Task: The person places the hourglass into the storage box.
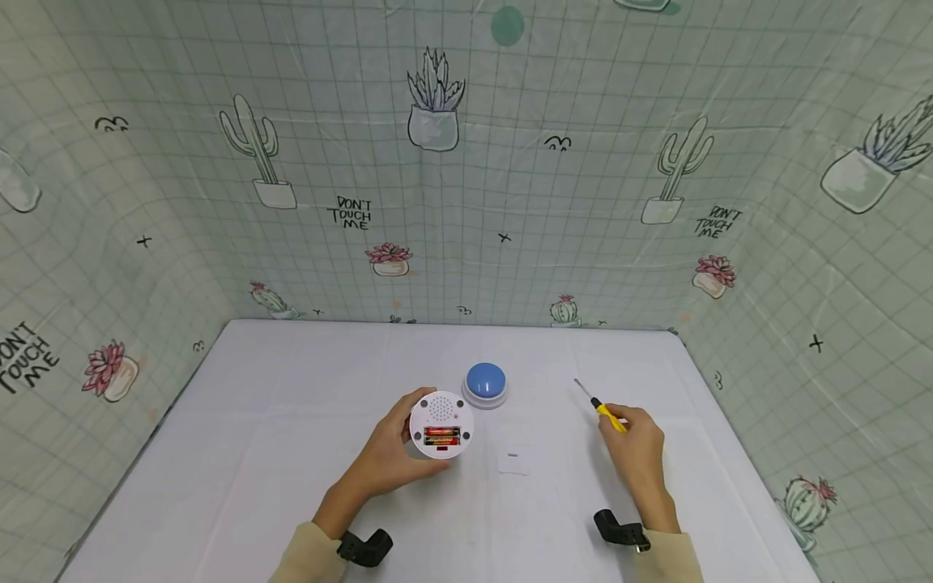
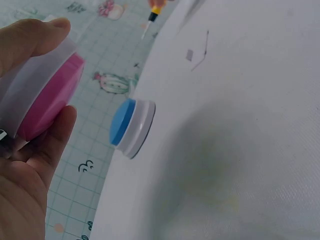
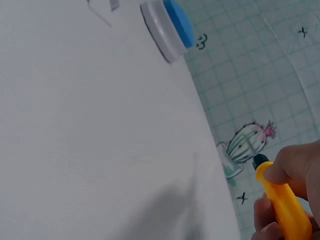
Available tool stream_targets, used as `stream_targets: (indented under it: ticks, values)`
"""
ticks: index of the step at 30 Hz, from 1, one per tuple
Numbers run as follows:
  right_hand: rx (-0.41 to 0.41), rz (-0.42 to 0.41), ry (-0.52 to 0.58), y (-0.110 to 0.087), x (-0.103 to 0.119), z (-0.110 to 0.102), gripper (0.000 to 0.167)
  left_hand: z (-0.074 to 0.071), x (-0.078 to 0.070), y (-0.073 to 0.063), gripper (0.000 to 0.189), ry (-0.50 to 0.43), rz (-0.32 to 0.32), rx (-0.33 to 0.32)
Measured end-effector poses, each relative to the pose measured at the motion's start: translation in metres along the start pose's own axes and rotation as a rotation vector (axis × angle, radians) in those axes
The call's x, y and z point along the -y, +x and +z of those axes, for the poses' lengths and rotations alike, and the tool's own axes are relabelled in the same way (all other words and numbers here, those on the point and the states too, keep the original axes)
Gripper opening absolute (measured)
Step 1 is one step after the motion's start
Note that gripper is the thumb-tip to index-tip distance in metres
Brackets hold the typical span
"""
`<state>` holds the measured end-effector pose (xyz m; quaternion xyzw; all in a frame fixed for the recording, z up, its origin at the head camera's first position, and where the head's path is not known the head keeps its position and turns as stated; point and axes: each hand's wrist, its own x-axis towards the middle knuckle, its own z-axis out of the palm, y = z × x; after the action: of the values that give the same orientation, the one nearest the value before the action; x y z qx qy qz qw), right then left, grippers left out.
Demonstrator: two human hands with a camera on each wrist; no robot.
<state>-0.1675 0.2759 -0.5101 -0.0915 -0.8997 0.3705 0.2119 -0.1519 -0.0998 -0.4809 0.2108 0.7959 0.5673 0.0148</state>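
Note:
My left hand [image 1: 388,460] grips a round white push button [image 1: 419,418] by its sides, its underside turned toward the head camera. Two red-and-black batteries [image 1: 441,436] lie in the uncovered compartment there. In the left wrist view its pink dome [image 2: 54,97] faces away from the palm. Off to the right, my right hand [image 1: 636,445] holds a small screwdriver [image 1: 609,414] by its yellow handle, the metal tip pointing up and left, apart from the button. A second push button, with a blue dome [image 1: 486,380], stands on the table just behind the held one.
A small flat white piece [image 1: 513,462] with a dark mark lies on the white-covered table [image 1: 291,389] between my hands. Cloth with cactus prints [image 1: 496,178] hangs at the back and both sides. Black wrist straps [image 1: 619,530] sit on both forearms.

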Motion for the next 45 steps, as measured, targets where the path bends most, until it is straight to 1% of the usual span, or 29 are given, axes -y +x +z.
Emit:
stream_targets:
  ticks: [3, 7, 10, 19, 24, 28, 31, 39, 45]
  values:
    - [0.020, -0.081, 0.013, -0.001, 0.013, -0.007, 0.022, -0.001, -0.001, 0.002, 0.105, -0.029, -0.020, -0.009]
    - [0.101, -0.158, 0.030, -0.006, 0.031, -0.013, 0.021, -0.002, -0.003, 0.004, 0.106, -0.062, -0.033, -0.011]
    - [0.169, -0.225, 0.050, -0.012, 0.045, -0.014, 0.021, -0.002, -0.004, 0.004, 0.107, -0.066, -0.031, -0.010]
    - [0.298, -0.475, 0.104, -0.024, 0.082, -0.017, 0.021, 0.000, -0.005, 0.004, 0.107, -0.056, -0.020, -0.015]
    - [0.385, -0.577, 0.159, -0.026, 0.098, -0.019, 0.024, 0.001, -0.005, 0.004, 0.106, -0.056, 0.007, -0.008]
    - [0.451, -0.627, 0.199, -0.026, 0.106, -0.020, 0.027, 0.001, -0.004, 0.005, 0.105, -0.058, 0.033, -0.003]
    - [0.480, -0.651, 0.203, -0.026, 0.110, -0.019, 0.027, 0.001, -0.003, 0.005, 0.105, -0.057, 0.047, -0.001]
    - [0.525, -0.676, 0.143, -0.024, 0.116, -0.022, 0.024, 0.001, -0.004, 0.005, 0.105, -0.054, 0.059, 0.005]
    - [0.547, -0.730, 0.114, -0.019, 0.119, -0.024, 0.023, 0.002, -0.004, 0.005, 0.105, -0.058, 0.070, 0.019]
